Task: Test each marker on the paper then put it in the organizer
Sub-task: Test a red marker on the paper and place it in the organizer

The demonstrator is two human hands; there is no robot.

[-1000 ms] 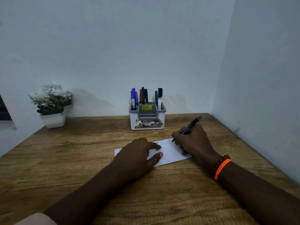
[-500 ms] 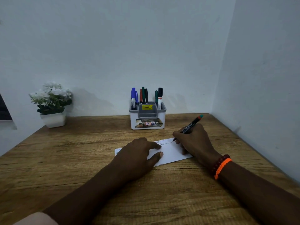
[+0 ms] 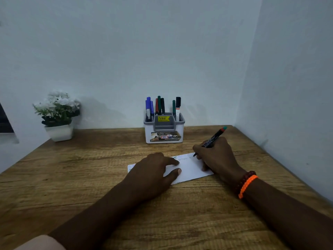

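A white slip of paper point(image 3: 191, 169) lies on the wooden desk, with zigzag test lines along its far edge. My left hand point(image 3: 155, 170) rests flat on the paper's left half, fingers spread. My right hand point(image 3: 216, 156) grips a black marker point(image 3: 213, 137) with a green and red end, its tip touching the paper's far right corner. The white and grey organizer point(image 3: 164, 130) stands behind the paper by the wall and holds several markers point(image 3: 160, 106) upright: blue, red, green and black.
A white pot with white flowers point(image 3: 58, 114) stands at the back left of the desk point(image 3: 90, 177). Walls close the back and the right side. An orange and a dark bead bracelet point(image 3: 246, 184) circle my right wrist.
The marker tip has shifted slightly to the right along the paper's far edge, and the zigzag line has grown. My left hand has stayed in place.
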